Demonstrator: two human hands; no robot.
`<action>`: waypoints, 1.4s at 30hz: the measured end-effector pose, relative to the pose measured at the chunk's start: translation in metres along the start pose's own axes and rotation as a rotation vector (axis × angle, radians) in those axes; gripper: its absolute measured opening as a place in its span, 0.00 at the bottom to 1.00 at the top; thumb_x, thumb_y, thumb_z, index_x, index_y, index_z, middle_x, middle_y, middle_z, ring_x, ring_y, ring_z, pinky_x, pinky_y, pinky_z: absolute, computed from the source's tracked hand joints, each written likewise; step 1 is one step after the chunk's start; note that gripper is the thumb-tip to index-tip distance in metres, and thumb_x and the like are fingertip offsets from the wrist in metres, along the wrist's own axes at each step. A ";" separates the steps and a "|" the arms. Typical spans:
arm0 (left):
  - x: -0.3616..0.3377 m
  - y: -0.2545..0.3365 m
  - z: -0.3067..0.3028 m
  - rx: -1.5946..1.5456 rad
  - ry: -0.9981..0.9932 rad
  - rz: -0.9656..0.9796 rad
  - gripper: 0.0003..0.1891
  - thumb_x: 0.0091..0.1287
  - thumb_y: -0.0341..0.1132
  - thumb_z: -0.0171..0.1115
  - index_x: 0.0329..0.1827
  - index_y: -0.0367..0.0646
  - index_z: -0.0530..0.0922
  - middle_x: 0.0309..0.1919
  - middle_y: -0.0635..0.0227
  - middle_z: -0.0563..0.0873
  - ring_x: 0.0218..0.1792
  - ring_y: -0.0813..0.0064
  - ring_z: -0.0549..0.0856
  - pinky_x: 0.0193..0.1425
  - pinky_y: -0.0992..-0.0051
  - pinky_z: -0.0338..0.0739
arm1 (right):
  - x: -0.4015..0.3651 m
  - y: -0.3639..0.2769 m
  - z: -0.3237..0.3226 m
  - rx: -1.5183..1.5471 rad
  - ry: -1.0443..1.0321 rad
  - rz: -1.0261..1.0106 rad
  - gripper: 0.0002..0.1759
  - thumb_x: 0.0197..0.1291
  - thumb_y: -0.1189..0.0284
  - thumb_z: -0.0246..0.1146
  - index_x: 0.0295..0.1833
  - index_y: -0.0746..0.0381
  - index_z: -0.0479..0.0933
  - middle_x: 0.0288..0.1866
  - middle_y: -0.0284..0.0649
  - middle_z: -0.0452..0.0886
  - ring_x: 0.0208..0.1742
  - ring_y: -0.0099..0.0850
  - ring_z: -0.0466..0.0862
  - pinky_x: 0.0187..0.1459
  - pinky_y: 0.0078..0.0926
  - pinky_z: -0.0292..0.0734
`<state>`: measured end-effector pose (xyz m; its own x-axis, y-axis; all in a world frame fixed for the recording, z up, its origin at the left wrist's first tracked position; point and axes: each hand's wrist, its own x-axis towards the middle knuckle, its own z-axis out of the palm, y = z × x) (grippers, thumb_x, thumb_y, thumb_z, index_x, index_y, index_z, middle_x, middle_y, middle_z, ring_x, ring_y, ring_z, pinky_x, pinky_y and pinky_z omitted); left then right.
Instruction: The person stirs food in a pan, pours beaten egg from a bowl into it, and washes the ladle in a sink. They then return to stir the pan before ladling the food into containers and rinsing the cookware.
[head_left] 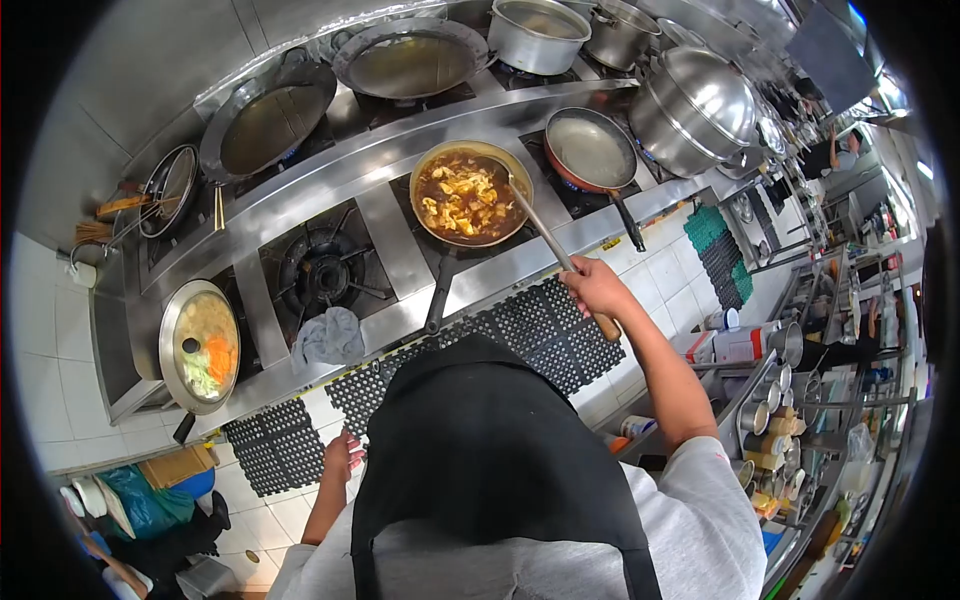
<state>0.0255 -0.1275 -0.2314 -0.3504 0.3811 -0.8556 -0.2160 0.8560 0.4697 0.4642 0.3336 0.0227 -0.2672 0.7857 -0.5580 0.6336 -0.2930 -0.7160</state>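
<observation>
My right hand (598, 287) is wrapped round a long metal cooking utensil (545, 232) with a wooden handle end. Its far end rests in a frying pan (437, 291), hidden among brown sauce and yellow egg-like pieces (462, 196). The pan sits on a burner, its black handle pointing toward me. Down by my side, left of the black apron (480, 430), my left hand (343, 455) hangs with its fingers loosely apart, holding nothing. A grey cloth (328, 338) lies on the stove's front edge above that hand.
A lidded pan of vegetables (199, 350) stands at the left. Right of my pan is a pan of pale liquid (590, 150), then a large steamer (695, 105). Two woks (410, 58) and pots line the back. A person (165, 550) is at lower left.
</observation>
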 end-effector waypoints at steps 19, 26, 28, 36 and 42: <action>0.032 -0.056 0.008 -0.301 -0.011 -0.220 0.23 0.79 0.57 0.55 0.62 0.48 0.79 0.48 0.71 0.86 0.40 0.72 0.82 0.42 0.69 0.77 | -0.028 -0.019 -0.020 0.704 -0.454 0.392 0.16 0.80 0.63 0.57 0.64 0.61 0.76 0.28 0.27 0.75 0.20 0.14 0.71 0.18 0.12 0.68; 0.030 -0.048 0.007 -0.354 -0.101 -0.152 0.20 0.79 0.53 0.56 0.58 0.46 0.79 0.45 0.72 0.85 0.41 0.74 0.81 0.47 0.71 0.77 | -0.025 0.006 0.018 1.216 -0.616 0.412 0.18 0.80 0.64 0.58 0.65 0.65 0.76 0.31 0.29 0.75 0.20 0.16 0.71 0.19 0.15 0.71; 0.050 -0.057 -0.001 -0.321 -0.172 -0.137 0.18 0.79 0.52 0.56 0.56 0.47 0.80 0.44 0.73 0.85 0.41 0.75 0.81 0.46 0.71 0.77 | -0.034 0.000 0.035 1.082 -0.505 0.311 0.17 0.79 0.64 0.60 0.61 0.65 0.77 0.30 0.29 0.75 0.20 0.17 0.72 0.20 0.16 0.72; 0.005 -0.002 -0.002 -0.107 -0.127 -0.047 0.20 0.80 0.56 0.54 0.55 0.51 0.81 0.42 0.77 0.86 0.36 0.78 0.78 0.41 0.73 0.73 | -0.050 -0.007 0.068 0.211 -0.017 -0.037 0.13 0.74 0.71 0.61 0.59 0.64 0.79 0.24 0.32 0.74 0.14 0.21 0.74 0.17 0.26 0.72; 0.005 -0.001 0.003 -0.209 -0.110 -0.105 0.20 0.80 0.57 0.54 0.54 0.52 0.81 0.41 0.78 0.87 0.32 0.81 0.76 0.36 0.74 0.70 | -0.012 0.026 0.053 -0.441 0.423 -0.421 0.22 0.69 0.67 0.64 0.64 0.66 0.79 0.39 0.58 0.87 0.41 0.53 0.90 0.45 0.45 0.84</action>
<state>0.0271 -0.1254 -0.2370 -0.2175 0.3394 -0.9151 -0.4339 0.8062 0.4021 0.4449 0.2879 -0.0115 -0.3061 0.9520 0.0001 0.7959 0.2559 -0.5487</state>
